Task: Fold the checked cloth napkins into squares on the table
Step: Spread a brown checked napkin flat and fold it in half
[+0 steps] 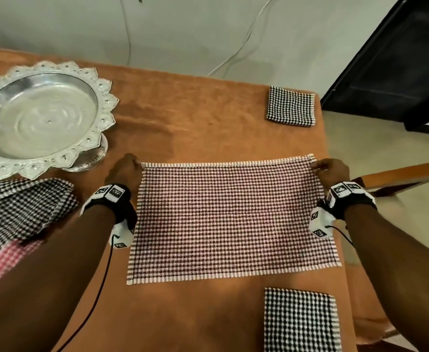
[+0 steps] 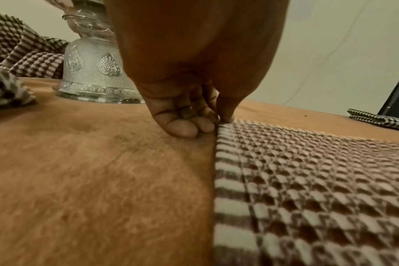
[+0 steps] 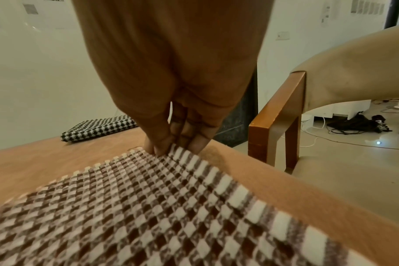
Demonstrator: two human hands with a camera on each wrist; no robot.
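Note:
A brown-and-white checked napkin (image 1: 231,219) lies spread flat as a wide rectangle in the middle of the table. My left hand (image 1: 128,168) pinches its far left corner (image 2: 223,124) between thumb and fingertips. My right hand (image 1: 331,167) pinches the far right corner (image 3: 169,153), lifting it slightly. Two black-and-white checked napkins lie folded into squares: one at the far right (image 1: 290,106), one at the near right (image 1: 301,321).
A silver pedestal tray (image 1: 39,115) stands at the far left. A heap of unfolded checked napkins (image 1: 18,212) lies below it, at the left edge. The table's orange cover (image 1: 195,118) ends just right of the napkin; a wooden chair (image 3: 282,117) stands beside that edge.

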